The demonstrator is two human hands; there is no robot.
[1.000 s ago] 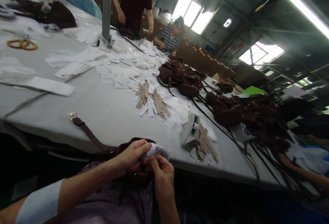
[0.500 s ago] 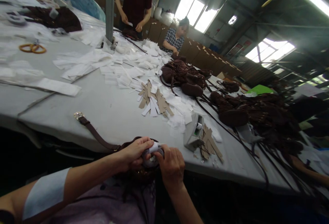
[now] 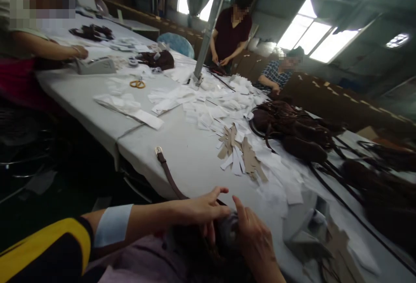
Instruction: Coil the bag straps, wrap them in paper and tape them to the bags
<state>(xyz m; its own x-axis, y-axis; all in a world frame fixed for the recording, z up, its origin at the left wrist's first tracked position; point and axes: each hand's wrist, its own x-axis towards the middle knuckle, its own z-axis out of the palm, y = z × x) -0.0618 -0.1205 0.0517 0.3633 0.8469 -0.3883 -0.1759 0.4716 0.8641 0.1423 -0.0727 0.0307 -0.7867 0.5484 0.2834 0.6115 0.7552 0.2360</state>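
Observation:
A dark brown bag lies against my lap at the table's front edge, mostly hidden by shadow and my hands. From it a brown strap with a gold-coloured buckle reaches onto the tabletop. My left hand is over the bag, its fingers spread and index finger stretched out. Opposite it, my right hand has its index finger raised and its other fingers curled by a grey rounded bag part. That part looks covered in a pale wrapping and is blurred.
Brown and white paper strips lie ahead on the table. At right are a grey tape dispenser and piled brown bags. Yellow-handled scissors lie farther left. A metal post rises beyond; several people work around.
The view has swung left, bringing in another person at the far left. My fingers have spread from their pinch at the white strip on the grey part.

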